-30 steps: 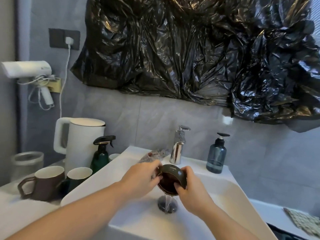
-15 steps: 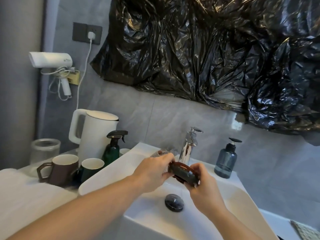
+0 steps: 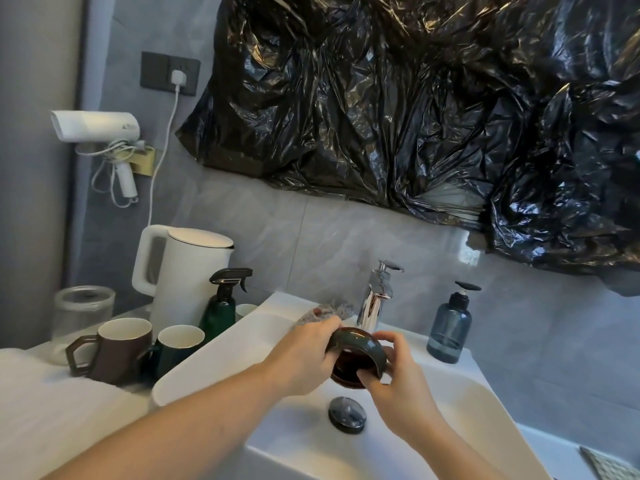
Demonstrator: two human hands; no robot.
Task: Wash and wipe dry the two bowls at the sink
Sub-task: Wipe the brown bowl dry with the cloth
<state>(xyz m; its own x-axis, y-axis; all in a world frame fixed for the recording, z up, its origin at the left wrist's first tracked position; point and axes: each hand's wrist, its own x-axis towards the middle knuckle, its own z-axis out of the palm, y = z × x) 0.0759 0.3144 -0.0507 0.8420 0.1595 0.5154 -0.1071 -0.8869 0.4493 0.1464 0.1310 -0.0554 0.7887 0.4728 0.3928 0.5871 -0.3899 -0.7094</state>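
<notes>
A dark green bowl (image 3: 360, 346) is nested over a dark brown bowl (image 3: 346, 370), both tipped on their side over the white sink (image 3: 214, 362). My left hand (image 3: 304, 355) grips the bowls from the left, fingers curled over the green rim. My right hand (image 3: 398, 382) holds them from the right, thumb on the brown bowl's lower edge. The chrome tap (image 3: 375, 299) stands just behind the bowls. I see no water running from it.
A speckled cloth (image 3: 325, 311) lies on the sink ledge behind my left hand. The drain stopper (image 3: 347, 414) sits below the bowls. A blue soap bottle (image 3: 450, 329) stands right; a green spray bottle (image 3: 221, 306), white kettle (image 3: 187, 271), brown mug (image 3: 114, 351) and green mug (image 3: 178, 348) stand left.
Water poured out of the tipped brown bowl a second ago and has stopped. The hands have turned the bowls and lifted them slightly; my view swung to the left.
</notes>
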